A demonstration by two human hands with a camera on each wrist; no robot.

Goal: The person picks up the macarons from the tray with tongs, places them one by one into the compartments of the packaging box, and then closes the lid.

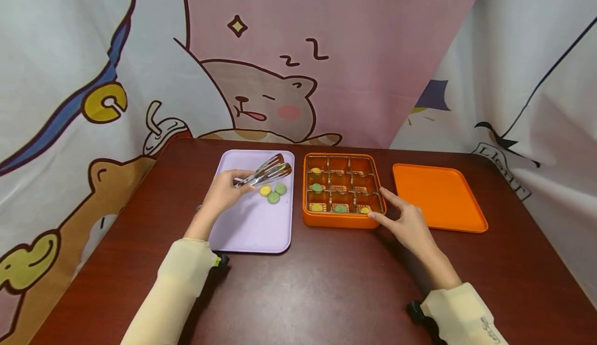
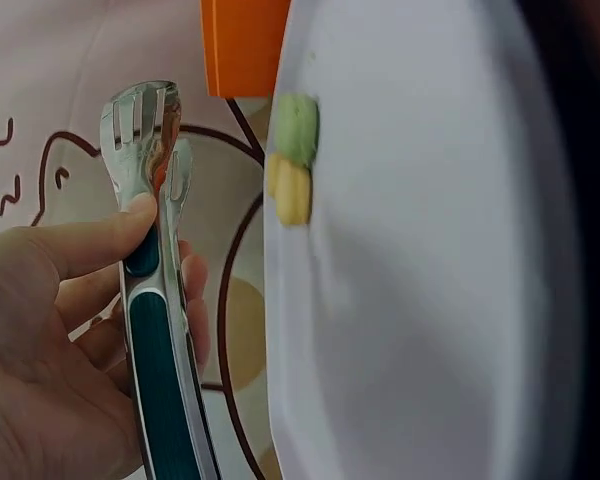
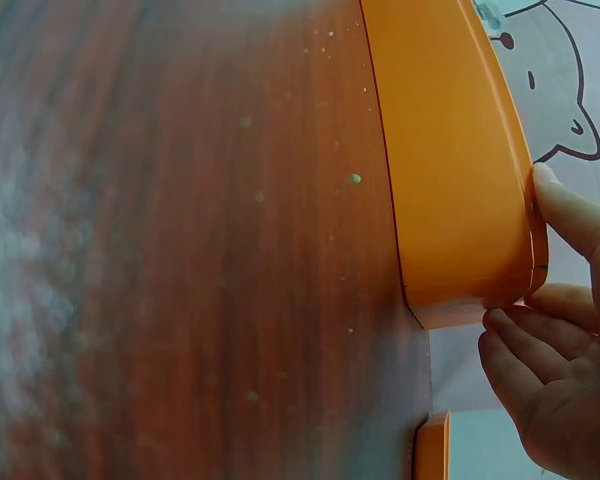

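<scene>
In my left hand [image 1: 223, 192] I hold metal tongs [image 2: 163, 375] with dark green grips, fingers and thumb around them, over the lilac tray [image 1: 252, 233]. The tongs' tips stand apart with nothing between them. Just in front of them on the tray lie a yellow cookie [image 1: 265, 190] and two green cookies [image 1: 273, 198], close together. My right hand [image 1: 406, 223] grips the front right corner of an orange box [image 1: 340, 220], thumb at the front rim and fingers along the right side. Clear dividers split the box. Yellow and green cookies sit in its left column and front row.
An orange lid [image 1: 438, 197] lies flat to the right of the box, beyond my right hand. All of it stands on a dark red-brown table [image 1: 308, 293]. A printed cloth [image 1: 354, 49] hangs behind the table's far edge.
</scene>
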